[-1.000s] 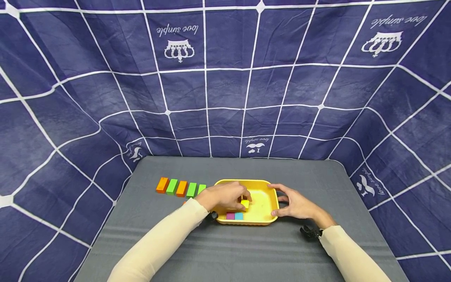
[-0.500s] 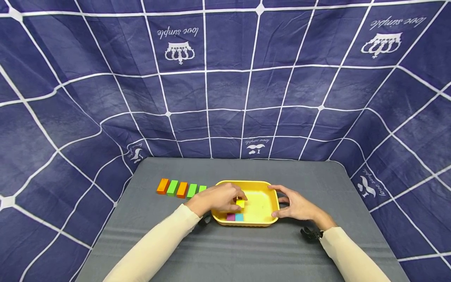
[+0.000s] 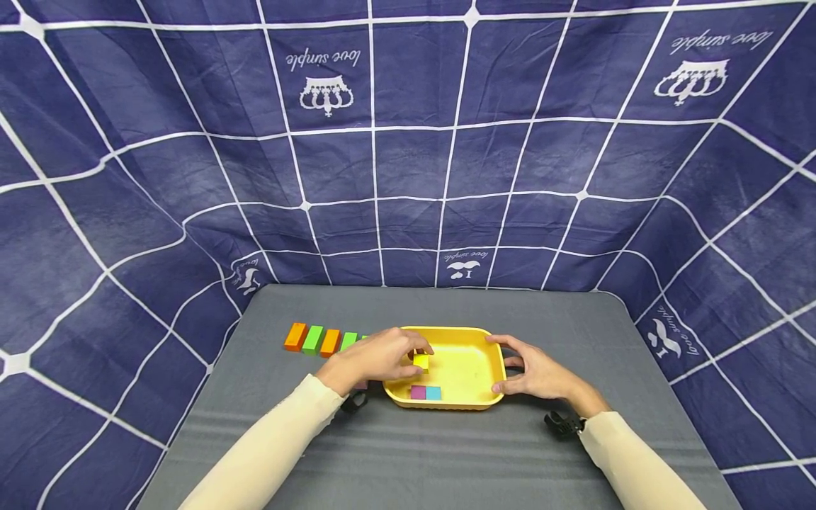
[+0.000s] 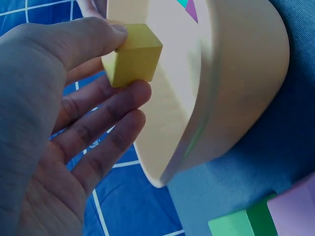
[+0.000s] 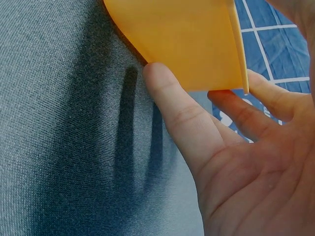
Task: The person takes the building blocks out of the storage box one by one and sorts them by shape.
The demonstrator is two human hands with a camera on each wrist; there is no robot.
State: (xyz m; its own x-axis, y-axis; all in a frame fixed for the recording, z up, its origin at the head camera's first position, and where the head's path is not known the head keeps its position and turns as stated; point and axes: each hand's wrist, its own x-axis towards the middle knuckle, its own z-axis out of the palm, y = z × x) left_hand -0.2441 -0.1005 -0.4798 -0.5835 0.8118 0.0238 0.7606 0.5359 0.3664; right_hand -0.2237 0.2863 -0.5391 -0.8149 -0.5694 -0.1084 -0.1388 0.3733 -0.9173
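My left hand [image 3: 376, 356] pinches a yellow cube [image 4: 133, 56] between thumb and fingertips, with the other fingers spread. It holds the cube over the left part of a yellow plastic tub [image 3: 468, 365]. A purple cube [image 3: 417, 392] and a light blue cube [image 3: 433, 392] sit side by side inside, along the tub's near wall. My right hand [image 3: 535, 372] grips the tub's right end. Its thumb presses the near corner and its fingers bend round toward the far corner, as the right wrist view also shows.
Left of the tub stands a row of orange blocks [image 3: 295, 337] and green blocks [image 3: 312, 340], partly covered by my left hand. A pink block [image 3: 361, 384] peeks out below that wrist. Behind the grey tabletop [image 3: 529, 312] hangs a blue checked cloth [image 3: 408, 163].
My left hand has drawn leftward across the tub with the yellow cube, uncovering more of the tub's floor. The right hand has stayed on the tub's end.
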